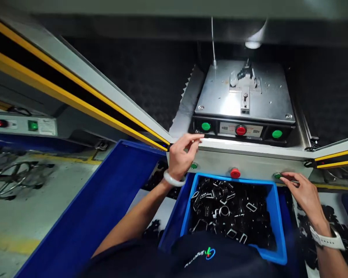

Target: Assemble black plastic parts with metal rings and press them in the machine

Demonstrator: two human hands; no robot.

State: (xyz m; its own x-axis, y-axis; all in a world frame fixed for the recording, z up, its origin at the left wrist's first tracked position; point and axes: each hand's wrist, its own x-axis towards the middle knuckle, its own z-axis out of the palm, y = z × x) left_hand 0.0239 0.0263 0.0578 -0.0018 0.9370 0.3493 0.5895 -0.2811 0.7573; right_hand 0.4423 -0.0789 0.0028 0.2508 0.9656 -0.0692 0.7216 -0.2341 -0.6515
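Observation:
My left hand (183,155), with a white bangle at the wrist, is at the machine's front ledge (249,150), fingers apart and holding nothing. Just below its fingers a green button (194,166) shows on the front panel. My right hand (304,192), wearing a white watch, reaches to another green button (277,175); its fingertips are at the button's edge, and I see nothing in its loosely bent fingers. Between the hands sits a red button (234,172). Behind the ledge, a metal fixture plate (217,92) carries a clamped dark part (246,73).
A blue bin (280,235) full of black and silver parts stands against the panel. Yellow-edged frame bars (104,100) flank the machine opening on both sides. The fixture's front has two green buttons and a red one (240,130). A dark blue tray (104,193) lies at left.

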